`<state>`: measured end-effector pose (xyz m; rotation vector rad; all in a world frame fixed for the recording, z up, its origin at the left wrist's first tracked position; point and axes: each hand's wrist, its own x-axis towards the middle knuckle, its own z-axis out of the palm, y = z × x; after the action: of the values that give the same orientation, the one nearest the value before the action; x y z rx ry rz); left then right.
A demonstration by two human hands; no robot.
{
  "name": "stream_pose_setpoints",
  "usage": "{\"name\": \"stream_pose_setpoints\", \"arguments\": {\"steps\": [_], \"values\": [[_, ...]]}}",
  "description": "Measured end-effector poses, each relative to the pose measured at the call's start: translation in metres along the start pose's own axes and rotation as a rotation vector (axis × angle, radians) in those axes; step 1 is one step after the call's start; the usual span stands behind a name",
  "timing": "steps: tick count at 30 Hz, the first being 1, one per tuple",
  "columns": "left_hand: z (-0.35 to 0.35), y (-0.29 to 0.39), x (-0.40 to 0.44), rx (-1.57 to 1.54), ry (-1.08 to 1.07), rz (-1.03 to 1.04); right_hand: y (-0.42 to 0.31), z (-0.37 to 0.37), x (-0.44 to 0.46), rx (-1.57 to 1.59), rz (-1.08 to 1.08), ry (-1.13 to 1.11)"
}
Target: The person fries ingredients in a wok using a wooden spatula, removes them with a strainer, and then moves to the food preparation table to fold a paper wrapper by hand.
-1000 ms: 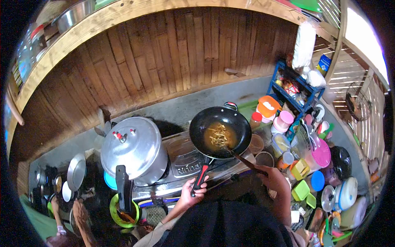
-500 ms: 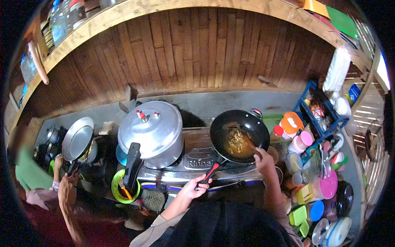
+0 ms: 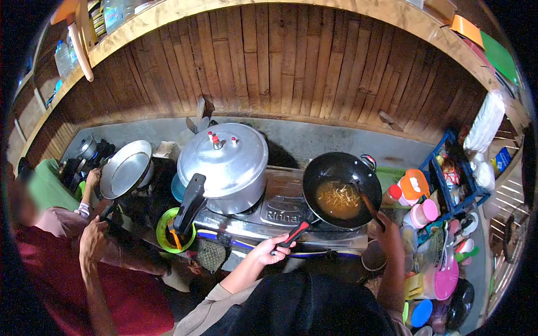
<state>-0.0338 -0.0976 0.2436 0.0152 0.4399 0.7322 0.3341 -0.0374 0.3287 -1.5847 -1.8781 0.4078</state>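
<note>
My left hand [image 3: 269,252] is closed round the red and black handle of a black wok [image 3: 324,168], which sits on the right side of a Rinnai gas stove [image 3: 280,197]. In the wok lie pale thin strips [image 3: 343,196] in brown liquid. My right hand [image 3: 388,225], off the wok's lower right edge, grips a wooden spatula [image 3: 366,203]. The spatula's lower end dips into the liquid. Left of the wok, a large silver pressure cooker [image 3: 224,159] with a black handle covers the other side of the stove.
A green bowl [image 3: 162,235] with an orange utensil stands before the cooker. At left, people work near a metal pan [image 3: 126,168]; one person's hand [image 3: 94,238] is by its handle. Lidded containers [image 3: 445,278] and a blue rack [image 3: 457,196] crowd the right.
The view has shifted, so the stove appears farther right. My right hand has drawn back from the wok with the spatula. My left hand keeps its hold on the handle.
</note>
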Motion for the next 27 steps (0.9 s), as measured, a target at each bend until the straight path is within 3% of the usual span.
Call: {"name": "stream_pose_setpoints", "arguments": {"steps": [3, 6, 8, 15, 18, 20, 21, 23, 27], "values": [[-0.002, -0.003, 0.002, 0.001, -0.009, 0.001, -0.026, -0.025, -0.011, -0.031, -0.069, 0.015], [-0.007, -0.006, 0.005, -0.004, -0.028, 0.002, -0.049, -0.052, -0.022, -0.045, 0.063, -0.103], [-0.006, -0.007, 0.005, -0.010, -0.041, 0.004, -0.056, -0.065, -0.027, -0.185, 0.275, -0.263], [-0.006, -0.011, 0.004, -0.050, -0.028, 0.036, -0.059, -0.090, -0.056, -0.362, 0.016, -0.281], [-0.007, -0.013, 0.004, -0.036, -0.049, 0.020, -0.094, -0.103, -0.058, -0.309, 0.142, -0.395], [-0.004, -0.016, 0.004, -0.019, -0.018, 0.054, -0.109, -0.111, -0.057, -0.186, 0.360, -0.403], [-0.001, -0.016, 0.003, 0.000, 0.008, 0.083, -0.106, -0.112, -0.058, -0.185, 0.355, -0.407], [0.000, -0.016, 0.002, -0.011, 0.009, 0.077, -0.092, -0.116, -0.060, -0.214, 0.082, -0.330], [-0.004, -0.016, 0.004, -0.019, -0.004, 0.071, -0.069, -0.119, -0.063, -0.250, 0.120, -0.328]]}}
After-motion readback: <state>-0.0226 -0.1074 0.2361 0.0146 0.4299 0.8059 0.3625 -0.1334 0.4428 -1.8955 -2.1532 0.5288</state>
